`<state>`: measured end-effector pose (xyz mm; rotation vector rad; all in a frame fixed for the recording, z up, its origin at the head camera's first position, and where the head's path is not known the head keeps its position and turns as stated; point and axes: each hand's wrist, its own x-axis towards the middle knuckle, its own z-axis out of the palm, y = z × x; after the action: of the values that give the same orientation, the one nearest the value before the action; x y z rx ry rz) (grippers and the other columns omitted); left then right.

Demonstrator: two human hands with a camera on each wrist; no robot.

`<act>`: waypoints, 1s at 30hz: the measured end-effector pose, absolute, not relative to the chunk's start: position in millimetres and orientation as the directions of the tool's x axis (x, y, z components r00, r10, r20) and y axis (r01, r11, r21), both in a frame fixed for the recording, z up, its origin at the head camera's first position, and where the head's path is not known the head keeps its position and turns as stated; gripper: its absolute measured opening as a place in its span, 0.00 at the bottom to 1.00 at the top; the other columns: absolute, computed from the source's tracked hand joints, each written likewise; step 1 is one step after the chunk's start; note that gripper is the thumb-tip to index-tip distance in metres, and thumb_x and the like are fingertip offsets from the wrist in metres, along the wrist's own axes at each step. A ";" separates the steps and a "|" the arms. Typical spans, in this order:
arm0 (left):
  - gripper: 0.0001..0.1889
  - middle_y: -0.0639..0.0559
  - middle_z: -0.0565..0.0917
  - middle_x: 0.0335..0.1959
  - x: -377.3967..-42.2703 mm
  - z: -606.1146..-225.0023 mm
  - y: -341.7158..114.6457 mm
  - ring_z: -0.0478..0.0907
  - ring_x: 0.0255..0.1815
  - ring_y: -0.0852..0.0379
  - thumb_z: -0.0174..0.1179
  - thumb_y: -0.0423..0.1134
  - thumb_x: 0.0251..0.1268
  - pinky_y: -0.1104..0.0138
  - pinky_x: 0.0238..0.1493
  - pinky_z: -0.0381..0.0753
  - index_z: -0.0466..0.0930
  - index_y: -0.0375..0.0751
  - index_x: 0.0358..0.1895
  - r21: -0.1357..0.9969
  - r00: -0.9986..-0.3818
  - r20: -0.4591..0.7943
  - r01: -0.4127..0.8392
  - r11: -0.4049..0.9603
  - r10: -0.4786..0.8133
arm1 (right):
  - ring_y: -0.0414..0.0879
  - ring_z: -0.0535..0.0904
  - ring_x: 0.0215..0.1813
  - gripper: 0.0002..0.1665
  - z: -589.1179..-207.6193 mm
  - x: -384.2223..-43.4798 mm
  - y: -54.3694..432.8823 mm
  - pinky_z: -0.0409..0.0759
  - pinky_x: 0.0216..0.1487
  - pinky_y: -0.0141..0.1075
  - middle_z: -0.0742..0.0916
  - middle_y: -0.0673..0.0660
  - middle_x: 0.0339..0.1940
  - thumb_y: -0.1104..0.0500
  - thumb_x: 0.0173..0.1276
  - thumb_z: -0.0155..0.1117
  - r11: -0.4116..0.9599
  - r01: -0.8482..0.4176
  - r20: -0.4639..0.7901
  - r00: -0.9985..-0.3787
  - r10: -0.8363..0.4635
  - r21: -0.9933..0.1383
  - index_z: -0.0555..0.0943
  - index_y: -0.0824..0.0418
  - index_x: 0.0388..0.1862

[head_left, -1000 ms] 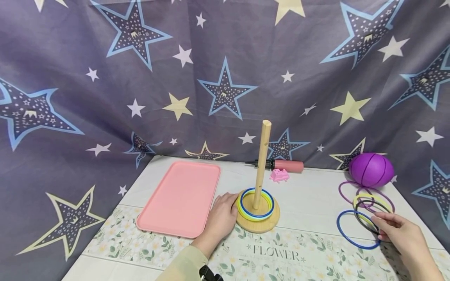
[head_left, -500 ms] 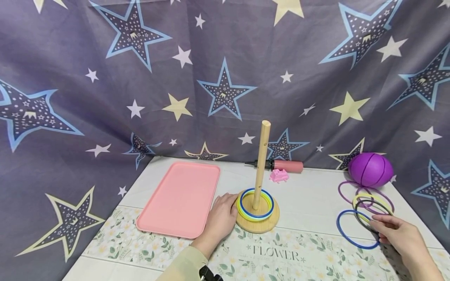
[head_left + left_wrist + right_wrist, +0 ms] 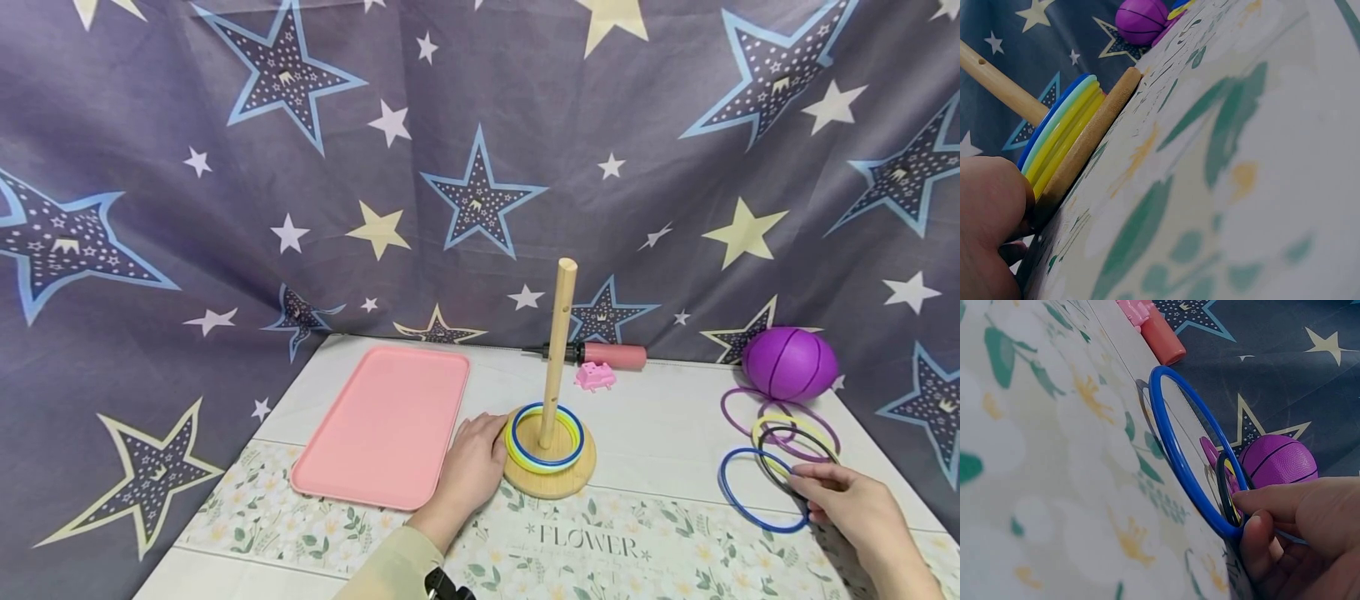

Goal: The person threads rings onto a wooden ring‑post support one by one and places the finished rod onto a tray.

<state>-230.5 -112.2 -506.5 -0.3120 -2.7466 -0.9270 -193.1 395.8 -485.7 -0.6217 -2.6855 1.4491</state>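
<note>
My left hand (image 3: 468, 467) holds the left edge of a round wooden base (image 3: 551, 485), part of a ring toss stand with an upright peg (image 3: 558, 333). Around the peg lie stacked rings, a blue one on top of mint and yellow ones (image 3: 1063, 144). At the right, the thumb and fingers of my right hand (image 3: 862, 508) pinch the near right edge of a blue ring (image 3: 1172, 450). That ring is tilted up a little from the tabletop in the right wrist view. It overlaps a black ring (image 3: 813, 437) and a yellow ring (image 3: 772, 419).
Purple rings (image 3: 724, 408) lie behind the black one, in front of a purple ball (image 3: 790, 363). A pink tray (image 3: 382, 425) sits left of my left hand. Behind the stand are a red-and-black hand pump (image 3: 615, 356) and a small pink plastic piece (image 3: 596, 376). Starry cloth hangs behind.
The fingertips of my right hand have shifted slightly left on the blue ring's edge. My left hand and the stand have stayed in place.
</note>
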 end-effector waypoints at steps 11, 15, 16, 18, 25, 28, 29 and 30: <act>0.21 0.42 0.83 0.71 -230.9 -505.0 -111.7 0.70 0.82 0.39 0.57 0.34 0.85 0.43 0.88 0.56 0.80 0.36 0.74 0.570 -0.956 0.268 0.260 0.780 0.123 | 0.44 0.81 0.31 0.19 -486.6 -193.3 395.7 0.90 0.31 0.36 0.87 0.48 0.31 0.55 0.80 0.71 0.482 0.337 -0.161 -0.915 0.370 -0.809 0.88 0.71 0.55; 0.21 0.42 0.83 0.71 -230.5 -504.8 -111.6 0.70 0.82 0.39 0.57 0.33 0.85 0.43 0.89 0.56 0.80 0.36 0.75 0.568 -0.956 0.266 0.260 0.781 0.125 | 0.44 0.81 0.31 0.17 -485.8 -193.2 395.5 0.90 0.31 0.36 0.87 0.48 0.31 0.55 0.80 0.71 0.473 0.339 -0.164 -0.913 0.373 -0.813 0.89 0.69 0.53; 0.21 0.42 0.83 0.71 -230.4 -504.7 -111.6 0.70 0.82 0.39 0.57 0.33 0.85 0.44 0.89 0.56 0.80 0.36 0.75 0.567 -0.956 0.266 0.260 0.781 0.125 | 0.44 0.81 0.31 0.17 -485.4 -192.9 395.4 0.90 0.31 0.36 0.87 0.48 0.31 0.55 0.80 0.71 0.471 0.339 -0.165 -0.913 0.374 -0.814 0.89 0.69 0.53; 0.21 0.42 0.83 0.71 -230.1 -504.9 -111.7 0.70 0.82 0.39 0.57 0.33 0.84 0.43 0.88 0.57 0.80 0.35 0.74 0.564 -0.954 0.270 0.264 0.783 0.127 | 0.43 0.81 0.31 0.16 -484.4 -192.4 395.3 0.90 0.32 0.36 0.87 0.47 0.31 0.55 0.80 0.71 0.465 0.339 -0.167 -0.913 0.372 -0.818 0.90 0.68 0.52; 0.21 0.41 0.84 0.70 -229.0 -504.5 -112.1 0.71 0.81 0.37 0.58 0.32 0.83 0.42 0.88 0.58 0.81 0.34 0.73 0.561 -0.948 0.291 0.279 0.779 0.130 | 0.42 0.81 0.33 0.17 -481.3 -190.9 395.1 0.91 0.33 0.35 0.87 0.44 0.32 0.53 0.78 0.74 0.451 0.351 -0.185 -0.910 0.371 -0.821 0.90 0.67 0.51; 0.21 0.42 0.84 0.70 -229.4 -505.0 -112.2 0.71 0.82 0.38 0.57 0.32 0.84 0.42 0.88 0.57 0.81 0.35 0.74 0.561 -0.949 0.287 0.276 0.781 0.130 | 0.43 0.81 0.33 0.16 -480.5 -191.2 395.0 0.90 0.34 0.36 0.87 0.45 0.32 0.53 0.78 0.74 0.447 0.358 -0.191 -0.907 0.376 -0.820 0.91 0.65 0.51; 0.21 0.42 0.83 0.71 -229.6 -505.1 -112.1 0.70 0.82 0.38 0.57 0.33 0.84 0.43 0.88 0.57 0.80 0.35 0.74 0.560 -0.950 0.284 0.274 0.782 0.129 | 0.43 0.81 0.33 0.15 -480.2 -191.4 395.1 0.90 0.33 0.36 0.87 0.46 0.32 0.52 0.78 0.73 0.444 0.360 -0.193 -0.906 0.378 -0.821 0.91 0.65 0.50; 0.21 0.42 0.83 0.71 -229.6 -505.1 -112.2 0.70 0.82 0.38 0.57 0.33 0.84 0.43 0.88 0.56 0.80 0.35 0.74 0.560 -0.951 0.280 0.271 0.783 0.129 | 0.43 0.82 0.32 0.15 -479.7 -191.5 394.8 0.90 0.33 0.36 0.87 0.46 0.31 0.52 0.78 0.73 0.443 0.363 -0.195 -0.904 0.381 -0.820 0.91 0.64 0.49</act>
<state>-229.6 -112.2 -505.1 -0.3128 -2.7487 -0.9141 -191.5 394.8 -479.7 -0.6841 -2.6527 1.4993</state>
